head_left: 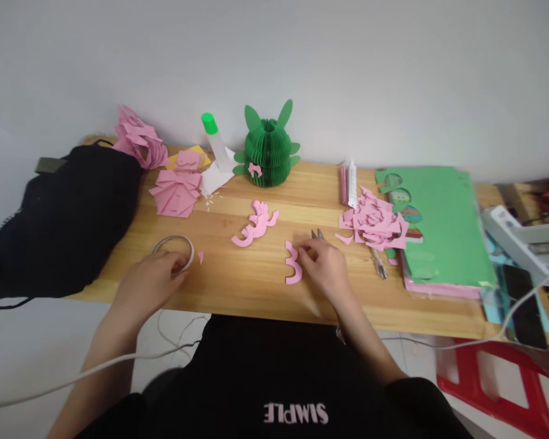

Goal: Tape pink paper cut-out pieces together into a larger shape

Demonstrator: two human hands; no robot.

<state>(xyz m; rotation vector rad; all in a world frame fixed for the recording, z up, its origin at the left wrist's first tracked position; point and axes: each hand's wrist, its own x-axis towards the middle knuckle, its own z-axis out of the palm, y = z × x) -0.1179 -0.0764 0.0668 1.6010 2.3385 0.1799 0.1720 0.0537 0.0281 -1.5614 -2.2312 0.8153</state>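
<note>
My left hand (150,281) is closed round the near side of a roll of tape (191,245), a pale ring at the left of the tabletop. A tiny pink paper scrap (200,257) lies just right of it. With fingertips pinched, my right hand (326,267) meets the edge of a scalloped pink paper cutout (294,272). Dark pointed tips, apparently scissors (318,233), show beyond that hand; the rest is hidden. More curved pink cutouts (257,223) lie in an overlapping pile farther back, between the hands.
A green honeycomb paper figure (268,149) stands at the back, left of a glue tube (352,183). A green-capped glue stick (216,143) is farther left. Pink scraps (373,219), green sheets (448,225) and a phone (524,305) occupy the right; a black bag (77,213) the left.
</note>
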